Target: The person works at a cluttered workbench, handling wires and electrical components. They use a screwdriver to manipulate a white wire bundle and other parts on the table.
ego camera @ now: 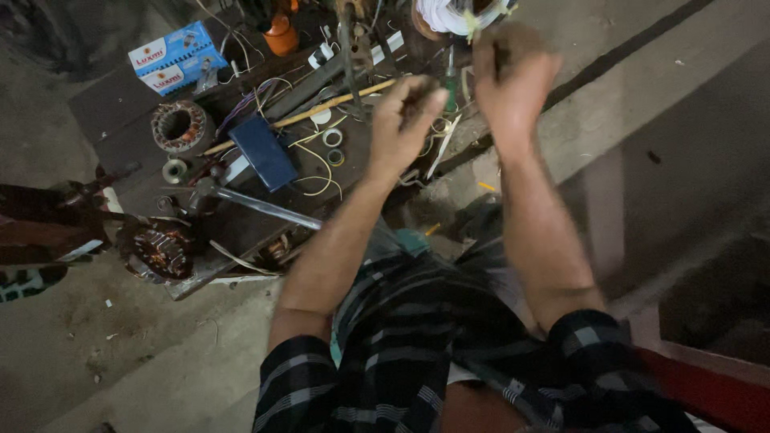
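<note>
Cluttered workboard (pixel 120 120) blocks the left; bare concrete floor (pixel 626 96) lies open rightward.

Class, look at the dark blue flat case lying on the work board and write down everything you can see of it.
The dark blue case is a flat, oblong block with rounded corners and a smooth, slightly shiny surface, perhaps plastic or leather-like. It lies closed and flat on the dark work board, set at a slant. A long wooden stick passes by its upper end, and pale wires curl along its right side. Neither hand touches it; the left hand is the nearer one.
</note>
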